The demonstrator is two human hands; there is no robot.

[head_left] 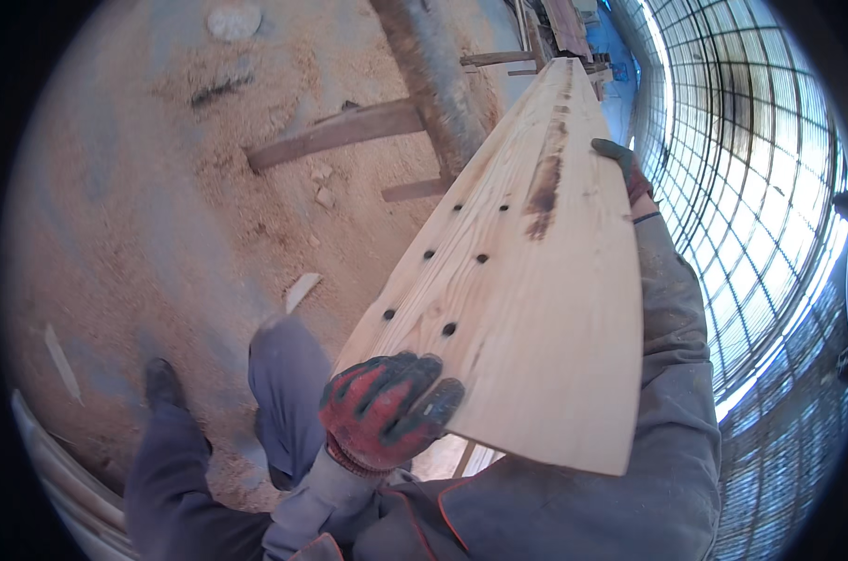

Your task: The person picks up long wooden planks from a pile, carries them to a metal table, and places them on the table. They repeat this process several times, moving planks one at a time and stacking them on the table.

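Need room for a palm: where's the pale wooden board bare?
The board is bare at lower right, between the dark round spots and its right edge. Crowded: the near left corner, under the red and black gloved left hand, and the upper right edge, at the gloved right hand.

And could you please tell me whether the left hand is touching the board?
Touching: the head view shows the left hand wrapped over the near left corner of the board, its gloved fingers lying on the upper face.

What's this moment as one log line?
left hand: on board, near left corner; right hand: on board's right edge, farther out; board: two rows of dark spots, brown streak; sawdust on floor
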